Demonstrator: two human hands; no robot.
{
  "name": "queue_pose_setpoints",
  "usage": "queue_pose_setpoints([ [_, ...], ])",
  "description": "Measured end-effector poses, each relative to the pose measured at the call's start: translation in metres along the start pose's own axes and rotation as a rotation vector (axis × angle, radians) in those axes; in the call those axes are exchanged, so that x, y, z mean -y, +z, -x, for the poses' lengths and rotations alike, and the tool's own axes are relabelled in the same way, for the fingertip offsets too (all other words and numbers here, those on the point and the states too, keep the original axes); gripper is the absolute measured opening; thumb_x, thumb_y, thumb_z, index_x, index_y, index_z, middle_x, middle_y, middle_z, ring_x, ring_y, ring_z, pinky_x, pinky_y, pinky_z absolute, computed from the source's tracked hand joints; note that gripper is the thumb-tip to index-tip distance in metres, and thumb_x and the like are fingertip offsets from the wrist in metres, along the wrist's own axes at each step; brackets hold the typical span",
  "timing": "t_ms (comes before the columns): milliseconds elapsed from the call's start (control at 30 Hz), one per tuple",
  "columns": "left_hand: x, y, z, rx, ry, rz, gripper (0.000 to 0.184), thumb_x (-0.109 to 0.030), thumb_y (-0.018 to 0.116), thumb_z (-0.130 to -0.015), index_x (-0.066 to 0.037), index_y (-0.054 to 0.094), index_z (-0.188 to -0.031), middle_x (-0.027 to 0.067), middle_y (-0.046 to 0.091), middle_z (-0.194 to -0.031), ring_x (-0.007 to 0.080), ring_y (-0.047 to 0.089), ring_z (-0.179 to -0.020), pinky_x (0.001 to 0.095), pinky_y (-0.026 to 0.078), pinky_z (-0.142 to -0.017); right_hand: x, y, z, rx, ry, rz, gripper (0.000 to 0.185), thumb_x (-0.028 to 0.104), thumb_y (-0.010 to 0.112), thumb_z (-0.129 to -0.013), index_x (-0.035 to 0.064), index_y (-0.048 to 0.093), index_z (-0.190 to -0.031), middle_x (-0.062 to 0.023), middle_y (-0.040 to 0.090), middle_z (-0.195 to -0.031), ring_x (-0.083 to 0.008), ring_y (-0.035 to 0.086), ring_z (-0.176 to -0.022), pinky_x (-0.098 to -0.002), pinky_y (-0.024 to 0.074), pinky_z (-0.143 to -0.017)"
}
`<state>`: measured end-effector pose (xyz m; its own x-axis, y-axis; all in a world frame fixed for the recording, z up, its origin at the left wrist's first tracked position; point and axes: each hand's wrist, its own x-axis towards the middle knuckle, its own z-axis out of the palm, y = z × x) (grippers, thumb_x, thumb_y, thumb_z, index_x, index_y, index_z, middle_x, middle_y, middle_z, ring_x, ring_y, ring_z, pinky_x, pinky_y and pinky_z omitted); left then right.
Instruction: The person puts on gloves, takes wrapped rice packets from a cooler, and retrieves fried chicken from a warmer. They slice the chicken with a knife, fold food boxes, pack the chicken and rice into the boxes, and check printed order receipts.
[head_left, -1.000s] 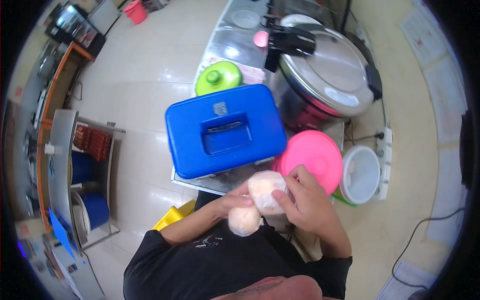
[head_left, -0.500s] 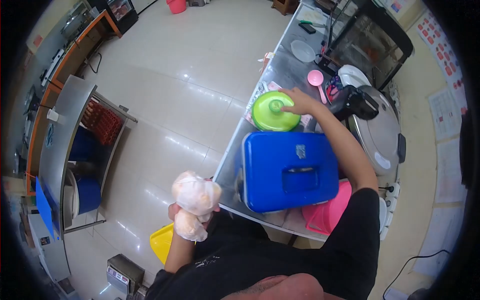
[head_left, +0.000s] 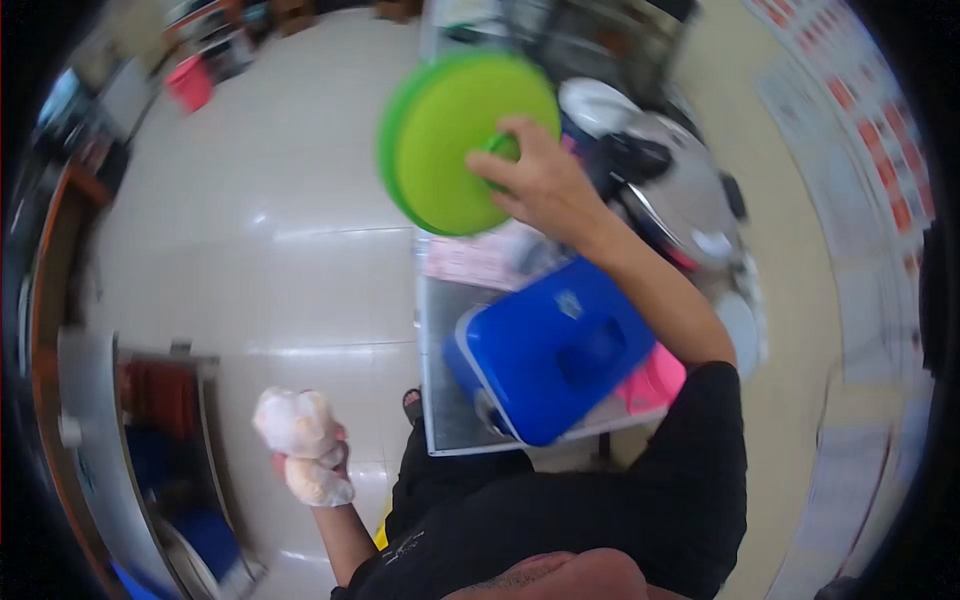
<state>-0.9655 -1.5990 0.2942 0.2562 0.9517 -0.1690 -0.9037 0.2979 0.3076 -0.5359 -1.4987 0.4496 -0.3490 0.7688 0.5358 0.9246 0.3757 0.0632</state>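
Note:
My right hand (head_left: pixel 548 185) pinches the knob of a round green lid (head_left: pixel 440 140), raised and tilted above the metal table (head_left: pixel 440 350). Below the lid, a pink-and-white printed sheet (head_left: pixel 468 260) lies beside a blurred grey object whose kind I cannot make out. Out to the left, over the floor, my left hand (head_left: pixel 342 455) is closed around plastic-wrapped bundles (head_left: pixel 297 425), pale and rounded, with a smaller one (head_left: pixel 320 483) beneath the larger. What is inside the wrapping is unclear. A blue cooler box (head_left: pixel 560 345) stands between my right forearm and the table's near edge.
Right of my forearm is a large steel pot (head_left: pixel 690 190) with a black handle. A pink container (head_left: pixel 655 380) sits behind the cooler. A metal shelf unit (head_left: pixel 110 400) stands at left, and a red bucket (head_left: pixel 190 83) is far off on the floor.
My right hand has lifted the green lid up and tilted it, uncovering the printed sheet. My left hand with the bundles has moved outward to the left. The view has turned.

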Motion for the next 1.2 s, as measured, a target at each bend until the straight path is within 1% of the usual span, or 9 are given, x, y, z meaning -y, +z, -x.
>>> queue_pose_setpoints([
  [233,0.053,0.026,-0.042,0.423,-0.277,0.222,0.069,-0.044,0.051,-0.094,-0.002,0.033,-0.145,0.0153,0.042,-0.146,0.0399,0.059,-0.104,0.0271,0.054,-0.039,0.000,-0.269,0.216,-0.757,0.749,0.410,0.023,0.003,0.064,-0.086,0.0012,0.065,-0.109,-0.0095,0.063,-0.113,-0.0234,0.057,-0.109,-0.0353,0.0431,-0.099],
  [300,0.048,0.069,-0.035,0.419,-0.297,0.331,0.068,-0.045,0.050,-0.095,-0.001,0.034,-0.145,0.0145,0.044,-0.144,0.0398,0.058,-0.106,0.0280,0.053,-0.039,-0.018,-0.324,0.269,-0.579,0.989,0.663,0.025,0.001,0.062,-0.086,0.0043,0.067,-0.110,-0.0111,0.064,-0.115,-0.0244,0.057,-0.114,-0.0366,0.0419,-0.101],
  [533,0.071,0.074,-0.037,0.465,-0.343,0.209,0.065,-0.045,0.046,-0.097,-0.003,0.036,-0.145,0.0140,0.043,-0.146,0.0399,0.058,-0.109,0.0284,0.051,-0.040,-0.118,-0.222,0.498,-0.074,1.215,0.566,0.026,0.003,0.061,-0.082,0.0074,0.066,-0.107,-0.0201,0.061,-0.108,-0.0380,0.056,-0.108,-0.0446,0.0445,-0.095],
  [767,0.051,-0.002,-0.038,0.342,-0.222,0.137,0.060,-0.045,0.040,-0.098,-0.005,0.039,-0.143,0.0155,0.047,-0.143,0.0408,0.057,-0.110,0.0337,0.051,-0.046,-0.151,-0.146,0.622,0.017,1.156,0.582,0.035,0.018,0.062,-0.088,0.0076,0.061,-0.121,-0.0230,0.058,-0.119,-0.0404,0.053,-0.113,-0.0488,0.0425,-0.098],
  [833,0.050,-0.023,-0.040,0.292,-0.211,0.177,0.059,-0.045,0.038,-0.099,-0.005,0.040,-0.142,0.0158,0.049,-0.140,0.0408,0.056,-0.110,0.0359,0.050,-0.046,-0.157,-0.172,0.624,0.294,1.265,0.487,0.046,0.029,0.057,-0.095,0.0096,0.052,-0.136,-0.0245,0.052,-0.133,-0.0430,0.047,-0.125,-0.0483,0.0388,-0.106],
  [900,0.044,-0.025,-0.041,0.215,-0.266,0.219,0.064,-0.052,0.036,-0.097,-0.005,0.042,-0.140,0.0254,0.053,-0.129,0.0420,0.062,-0.094,0.0407,0.052,-0.048,-0.152,-0.201,0.591,0.195,1.425,0.631,0.053,0.037,0.056,-0.096,0.0100,0.048,-0.141,-0.0238,0.047,-0.141,-0.0432,0.042,-0.132,-0.0489,0.0353,-0.109],
  [967,0.033,-0.054,-0.050,0.205,-0.308,0.155,0.068,-0.055,0.036,-0.096,-0.005,0.039,-0.141,0.0300,0.054,-0.124,0.0418,0.064,-0.087,0.0411,0.054,-0.049,-0.159,-0.254,0.578,0.033,1.175,0.847,0.051,0.035,0.054,-0.099,0.0089,0.047,-0.143,-0.0205,0.049,-0.141,-0.0385,0.046,-0.130,-0.0466,0.0327,-0.112],
  [1100,-0.011,-0.032,-0.085,-0.028,-0.213,-0.027,0.070,-0.054,0.039,-0.095,-0.004,0.036,-0.144,0.0341,0.057,-0.116,0.0385,0.068,-0.082,0.0399,0.057,-0.048,-0.020,-0.272,0.305,-0.859,1.185,0.104,0.039,0.027,0.048,-0.102,0.0018,0.055,-0.131,-0.0141,0.059,-0.129,-0.0266,0.055,-0.118,-0.0396,0.0420,-0.102],
  [1200,-0.066,-0.068,-0.115,-0.015,-0.393,-0.179,0.069,-0.050,0.045,-0.094,-0.004,0.036,-0.144,0.0302,0.058,-0.120,0.0372,0.069,-0.090,0.0379,0.058,-0.051,0.042,-0.234,0.202,-0.764,1.015,-0.150,0.032,0.025,0.047,-0.102,0.0022,0.060,-0.121,-0.0124,0.060,-0.119,-0.0221,0.058,-0.106,-0.0364,0.0452,-0.094],
])
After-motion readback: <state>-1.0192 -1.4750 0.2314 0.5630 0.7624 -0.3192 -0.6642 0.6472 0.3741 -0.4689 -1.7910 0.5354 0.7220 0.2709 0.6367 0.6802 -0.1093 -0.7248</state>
